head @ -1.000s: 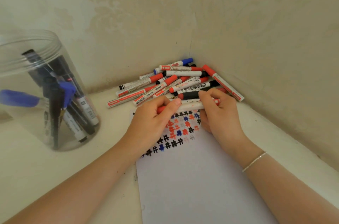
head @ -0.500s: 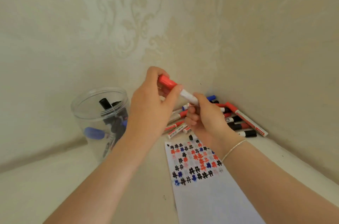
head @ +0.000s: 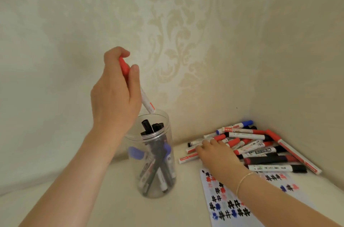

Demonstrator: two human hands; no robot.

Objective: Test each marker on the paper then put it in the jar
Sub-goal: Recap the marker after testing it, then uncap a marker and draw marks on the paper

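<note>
My left hand (head: 115,92) grips a red-capped white marker (head: 147,102), cap end up, its lower end just over the rim of the clear plastic jar (head: 163,133). The jar stands upright and holds several black and blue markers. My right hand (head: 217,154) lies flat on the left side of the marker pile (head: 260,148) in the corner, fingers spread over a few markers; I cannot tell if it grips one. The white paper (head: 232,206), covered with red, blue and black hash marks, lies under my right forearm.
Two patterned cream walls meet at a corner right behind the pile. The jar stands near the back wall on a cream surface (head: 111,212). A thin bracelet (head: 242,180) circles my right wrist.
My left hand has carried the red marker left and over the jar's mouth. My right hand has let go of it and dropped onto the marker pile.
</note>
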